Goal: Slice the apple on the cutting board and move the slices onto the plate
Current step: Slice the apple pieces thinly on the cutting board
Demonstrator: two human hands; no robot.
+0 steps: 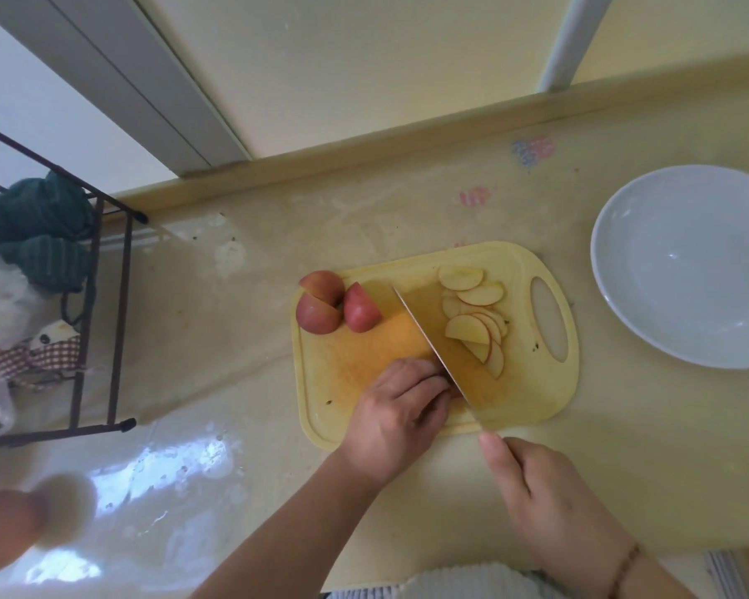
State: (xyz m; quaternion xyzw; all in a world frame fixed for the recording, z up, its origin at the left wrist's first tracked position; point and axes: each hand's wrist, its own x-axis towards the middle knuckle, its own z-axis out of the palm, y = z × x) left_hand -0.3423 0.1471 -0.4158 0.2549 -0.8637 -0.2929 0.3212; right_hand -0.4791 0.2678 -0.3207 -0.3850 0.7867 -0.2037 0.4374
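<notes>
i see the left hand (401, 402) lying with curled fingers on the near part of the cutting board (342, 369), pressed against the flat side of the knife (429, 339); it seems to hold a small piece of apple under the fingers, but the piece itself is hidden, so i cannot tell for sure. the right hand (537, 495) is just off the near edge of the board, closed around the knife handle, with one finger stretched toward the blade, i think to steer the cut. the blade stands on its edge and runs across the board from near to far, so it divides the board in two zones. on the right side of the blade the slices (476, 317) lie in an overlapping row, close to the handle hole of the board, which is the side nearest the plate (615, 270). this makes the later transfer short, in my judgement. on the far left corner wait the uncut apple pieces (336, 306), red skin up, well apart from the blade so they do not disturb the cutting. the plate has nothing on it yet, so the slicing is about half done and the moving is not begun.
</notes>
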